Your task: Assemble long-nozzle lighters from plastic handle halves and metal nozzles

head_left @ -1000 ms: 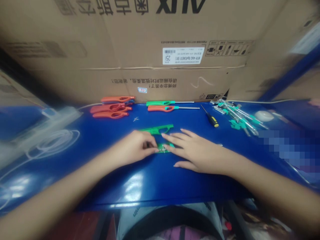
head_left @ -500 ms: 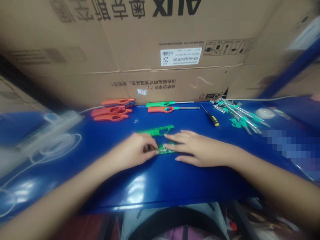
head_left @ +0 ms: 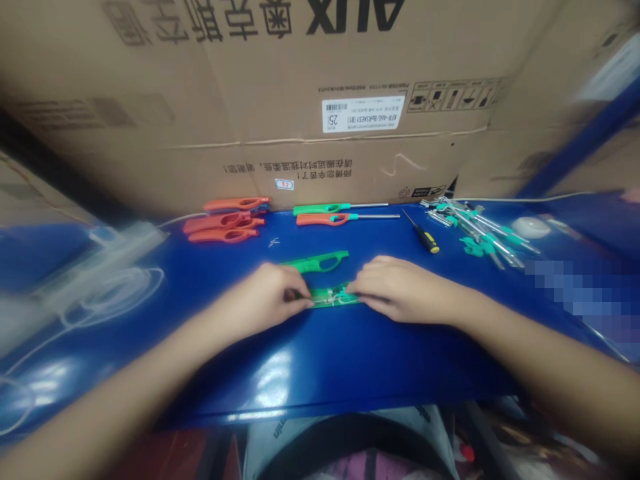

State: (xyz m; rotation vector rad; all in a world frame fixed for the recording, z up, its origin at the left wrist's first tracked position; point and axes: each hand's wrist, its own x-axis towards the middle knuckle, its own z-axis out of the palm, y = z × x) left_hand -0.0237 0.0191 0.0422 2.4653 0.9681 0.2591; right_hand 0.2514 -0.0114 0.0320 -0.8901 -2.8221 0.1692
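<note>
A green lighter casing half (head_left: 327, 303) lies on the blue table with small white, metal and teal parts inside it. My left hand (head_left: 273, 293) is closed on its left end in a pinch. Thumb and fingers of my right hand (head_left: 400, 290) are closed together at its right end, beside the teal piece. Just behind my hands lies another green casing half (head_left: 323, 262), with a loop-shaped opening, untouched. My fingertips cover both ends of the nearer casing.
Orange casings (head_left: 225, 235) are stacked at the back left, near tiny metal pins (head_left: 274, 242). Two long-nosed lighters (head_left: 330, 218) lie at the back, then a screwdriver (head_left: 426, 239) and a heap of metal tubes with teal parts (head_left: 480, 233). A cardboard box (head_left: 200, 100) stands behind.
My right hand has gone from spread fingers over the casing to a pinch at its right end, uncovering the teal part. My left hand has shifted slightly left, still pinching.
</note>
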